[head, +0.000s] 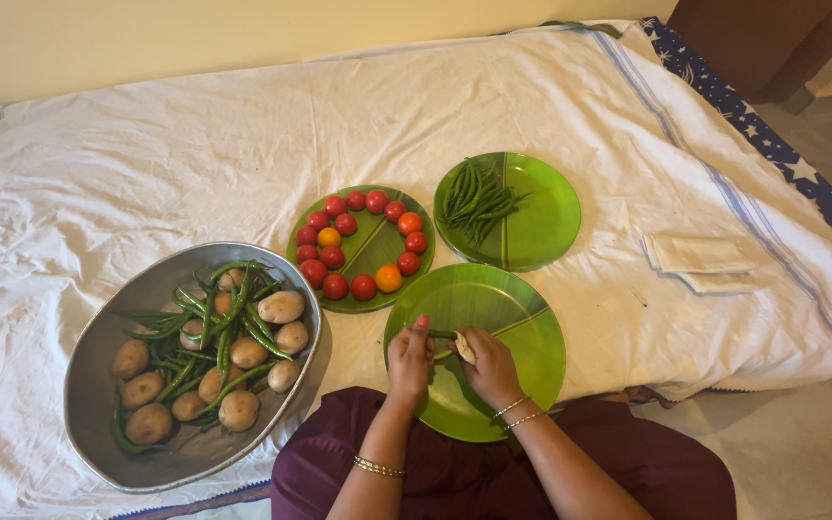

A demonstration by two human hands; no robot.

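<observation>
Both hands — left (409, 358), right (486, 364) — pinch one chilli (441, 334) over the near plate (522, 385), seemingly wiping it; next, moving it to the chilli plate (543, 207) beyond.

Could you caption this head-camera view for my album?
Both hands, left hand and right hand, hold a green chilli over an empty green plate.

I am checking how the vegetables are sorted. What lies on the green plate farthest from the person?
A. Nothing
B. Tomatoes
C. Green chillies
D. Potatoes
C: a bunch of green chillies lies on the left half of the far plate; the tomatoes are on another plate.
</observation>
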